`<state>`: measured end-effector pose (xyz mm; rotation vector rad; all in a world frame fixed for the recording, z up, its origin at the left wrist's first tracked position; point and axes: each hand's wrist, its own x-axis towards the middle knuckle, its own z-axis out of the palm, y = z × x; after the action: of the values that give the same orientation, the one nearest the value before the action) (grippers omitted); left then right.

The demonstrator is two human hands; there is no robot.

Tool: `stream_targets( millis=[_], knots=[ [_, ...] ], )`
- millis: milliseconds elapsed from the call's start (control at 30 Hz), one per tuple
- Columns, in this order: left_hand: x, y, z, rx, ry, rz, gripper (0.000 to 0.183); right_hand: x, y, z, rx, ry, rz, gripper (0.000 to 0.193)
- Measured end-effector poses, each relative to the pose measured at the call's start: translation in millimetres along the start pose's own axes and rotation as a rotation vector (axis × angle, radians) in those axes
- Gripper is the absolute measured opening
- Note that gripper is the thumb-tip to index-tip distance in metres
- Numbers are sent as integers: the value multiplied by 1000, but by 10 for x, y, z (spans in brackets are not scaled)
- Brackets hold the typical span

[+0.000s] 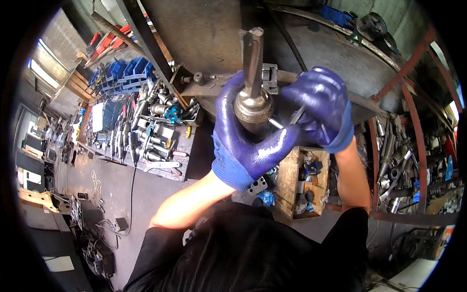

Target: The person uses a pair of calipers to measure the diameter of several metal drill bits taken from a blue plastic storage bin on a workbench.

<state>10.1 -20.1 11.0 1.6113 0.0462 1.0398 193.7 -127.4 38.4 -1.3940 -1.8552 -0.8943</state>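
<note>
My left hand (243, 155), in a purple coated glove with a blue cuff, wraps round a round steel tool holder (253, 109). From its top a long fluted cutter (253, 63) points up and away from me. Against the holder's right side lies the bright end of a thin metal rod (276, 123). My right hand (321, 107), gloved the same way and smeared by motion, has its fingers curled round the rod at the right of the holder. The left thumb reaches under the rod toward the right hand. The rod's far end is hidden by the fingers.
A steel bench edge (209, 87) with a small clamp block (270, 78) lies beyond my hands. At left, a table (165, 170) carries many tool holders and blue bins (129, 68). Below right stands a wooden box (287, 187); a red-framed rack (421, 146) holds metal parts.
</note>
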Motion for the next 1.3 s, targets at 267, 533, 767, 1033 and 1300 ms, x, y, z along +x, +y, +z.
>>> stream_targets(
  millis=[267,533,767,1033,1300],
  knots=[
    [32,91,41,6,30,-93,90,-295,393,375,109,234,137,51],
    [-22,117,-1,154,-14,-21,103,-405,201,788,258,577,300,52],
    [-22,107,-73,161,-70,-50,125,-410,137,857,310,628,397,54],
    [16,112,-23,111,-42,-84,119,-435,28,851,340,666,447,57],
    [17,69,-29,97,-15,-114,106,-142,18,203,-95,146,240,29]
  ],
)
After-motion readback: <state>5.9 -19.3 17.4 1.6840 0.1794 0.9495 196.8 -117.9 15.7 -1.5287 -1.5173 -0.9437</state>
